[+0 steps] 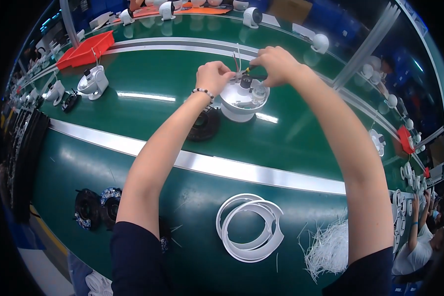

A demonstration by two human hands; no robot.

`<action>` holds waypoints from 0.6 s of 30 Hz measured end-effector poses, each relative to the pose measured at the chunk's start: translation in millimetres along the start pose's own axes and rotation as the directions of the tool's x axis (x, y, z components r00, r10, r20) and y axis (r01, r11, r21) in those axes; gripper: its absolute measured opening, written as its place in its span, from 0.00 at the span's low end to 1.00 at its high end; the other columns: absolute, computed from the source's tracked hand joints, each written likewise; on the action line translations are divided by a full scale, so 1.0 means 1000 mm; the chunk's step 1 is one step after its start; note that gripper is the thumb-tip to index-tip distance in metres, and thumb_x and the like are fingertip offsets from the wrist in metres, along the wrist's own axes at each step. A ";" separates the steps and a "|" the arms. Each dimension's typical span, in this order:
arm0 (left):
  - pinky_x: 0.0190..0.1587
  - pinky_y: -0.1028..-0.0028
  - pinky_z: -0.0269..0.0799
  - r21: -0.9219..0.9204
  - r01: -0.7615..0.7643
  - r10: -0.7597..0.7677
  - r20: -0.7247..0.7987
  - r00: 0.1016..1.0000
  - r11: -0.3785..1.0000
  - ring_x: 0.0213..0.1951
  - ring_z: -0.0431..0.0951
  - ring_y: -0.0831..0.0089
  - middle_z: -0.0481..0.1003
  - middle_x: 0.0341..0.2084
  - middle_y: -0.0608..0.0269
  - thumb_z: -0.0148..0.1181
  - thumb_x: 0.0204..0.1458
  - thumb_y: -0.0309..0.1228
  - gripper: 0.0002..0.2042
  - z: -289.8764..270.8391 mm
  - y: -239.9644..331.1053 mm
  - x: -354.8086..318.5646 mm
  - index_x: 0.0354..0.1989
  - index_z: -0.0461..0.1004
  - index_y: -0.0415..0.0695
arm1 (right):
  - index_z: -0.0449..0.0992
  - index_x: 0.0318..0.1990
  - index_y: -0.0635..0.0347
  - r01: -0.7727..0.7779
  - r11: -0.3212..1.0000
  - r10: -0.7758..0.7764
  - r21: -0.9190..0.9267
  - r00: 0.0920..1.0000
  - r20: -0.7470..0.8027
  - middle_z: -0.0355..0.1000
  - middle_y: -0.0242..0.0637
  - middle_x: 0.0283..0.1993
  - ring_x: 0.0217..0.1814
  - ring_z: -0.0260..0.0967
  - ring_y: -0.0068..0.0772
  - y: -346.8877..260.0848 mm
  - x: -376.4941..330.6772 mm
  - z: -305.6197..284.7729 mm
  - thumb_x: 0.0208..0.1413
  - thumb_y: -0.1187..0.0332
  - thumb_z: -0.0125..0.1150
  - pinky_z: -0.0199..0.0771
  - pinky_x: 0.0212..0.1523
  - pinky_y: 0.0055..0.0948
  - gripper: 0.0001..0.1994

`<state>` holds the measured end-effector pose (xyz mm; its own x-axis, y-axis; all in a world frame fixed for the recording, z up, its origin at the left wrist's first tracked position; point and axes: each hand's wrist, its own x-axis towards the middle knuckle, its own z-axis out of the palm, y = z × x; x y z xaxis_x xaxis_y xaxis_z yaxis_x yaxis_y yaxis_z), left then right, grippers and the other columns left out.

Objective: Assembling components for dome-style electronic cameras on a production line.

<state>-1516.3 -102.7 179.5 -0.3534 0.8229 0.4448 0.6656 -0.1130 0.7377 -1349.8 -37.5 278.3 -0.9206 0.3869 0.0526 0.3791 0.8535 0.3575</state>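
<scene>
A white round housing [228, 102], open at the top with a dark cylinder inside, stands on the green conveyor in front of me. Thin wires [235, 60] rise from its far rim. My left hand [214, 78], wearing a beaded bracelet, pinches at that rim beside the wires; its fingertips hide what they grip. From the other side, my right hand [277, 64] is closed round small dark-handled pliers [254, 67] with a yellow part, their tip at the wires. Beside the housing lies a black round part [205, 126], partly behind my left forearm.
Two white rings [225, 237] overlap on the near bench, left of a heap of thin white plastic strips [329, 250]. Black round parts with circuit boards [87, 209] lie at left. Another white housing [97, 81] and red trays [91, 49] stand along the conveyor.
</scene>
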 end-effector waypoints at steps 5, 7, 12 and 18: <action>0.31 0.71 0.71 0.024 -0.056 0.057 -0.053 0.997 0.998 0.26 0.76 0.64 0.75 0.20 0.58 0.65 0.35 0.34 0.08 -0.008 -0.001 0.001 0.21 0.76 0.43 | 0.75 0.37 0.50 -0.099 0.994 0.104 -0.045 0.985 0.135 0.69 0.36 0.31 0.39 0.66 0.39 -0.011 -0.001 -0.013 0.25 0.69 0.63 0.69 0.38 0.34 0.21; 0.29 0.72 0.71 -0.008 -0.077 0.075 -0.146 0.987 0.997 0.23 0.76 0.66 0.75 0.18 0.58 0.64 0.36 0.35 0.09 -0.019 0.002 0.001 0.20 0.76 0.42 | 0.75 0.38 0.49 -0.124 0.990 0.128 -0.062 0.989 0.067 0.69 0.36 0.31 0.38 0.66 0.39 0.000 -0.019 -0.021 0.26 0.70 0.62 0.69 0.39 0.33 0.21; 0.24 0.83 0.70 -0.534 0.044 0.000 0.081 0.997 0.844 0.23 0.74 0.80 0.75 0.22 0.61 0.59 0.45 0.28 0.07 -0.083 0.061 -0.037 0.29 0.72 0.37 | 0.75 0.40 0.52 -0.273 0.937 0.343 0.217 0.839 -0.423 0.71 0.39 0.33 0.35 0.69 0.37 0.023 -0.106 -0.051 0.27 0.64 0.61 0.70 0.37 0.32 0.23; 0.35 0.71 0.71 -0.332 -0.127 0.343 0.749 0.567 0.935 0.28 0.77 0.61 0.75 0.24 0.50 0.62 0.40 0.37 0.23 -0.056 0.165 -0.161 0.41 0.67 0.35 | 0.74 0.43 0.58 -0.129 0.525 0.764 0.841 0.507 -0.400 0.72 0.35 0.31 0.31 0.69 0.23 -0.012 -0.153 -0.072 0.29 0.62 0.63 0.69 0.34 0.22 0.26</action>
<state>-1386.8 -285.0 258.3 0.5202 0.8449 0.1248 0.4487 -0.3947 0.8018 -1219.7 -132.0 333.1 -0.2139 0.7086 0.6724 0.3960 0.6921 -0.6034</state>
